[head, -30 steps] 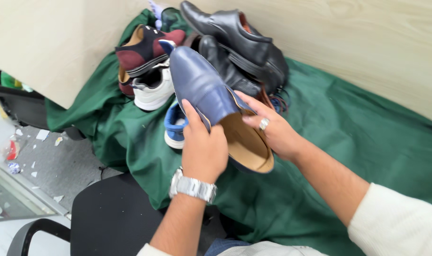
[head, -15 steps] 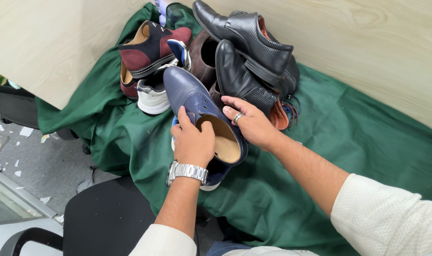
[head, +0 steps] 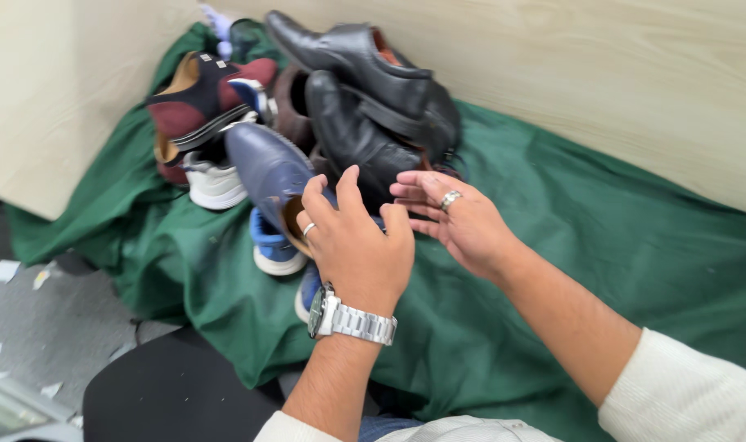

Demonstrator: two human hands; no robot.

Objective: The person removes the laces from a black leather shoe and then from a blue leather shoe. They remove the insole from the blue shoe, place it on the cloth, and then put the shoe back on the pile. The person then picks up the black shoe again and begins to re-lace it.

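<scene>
I note the navy shoe (head: 270,176) now set on the pile; left hand (head: 356,245) and right hand (head: 463,221) released, fingers spread.

A heap of shoes (head: 340,123) is piled on a cloth (head: 553,270) that is spread over the table (head: 635,74). A loafer (head: 270,176) is set at the heap's near edge, with a sneaker (head: 274,245) beneath it. The left hand (head: 356,245) is placed just before the loafer, and the right hand (head: 459,217) beside it to the right.

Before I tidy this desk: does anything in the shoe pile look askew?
Yes. The shoes lie heaped, not paired: black dress shoes tipped over the stack, a maroon sneaker on its side. The green cloth underneath is rumpled and hangs off the edge.
</scene>
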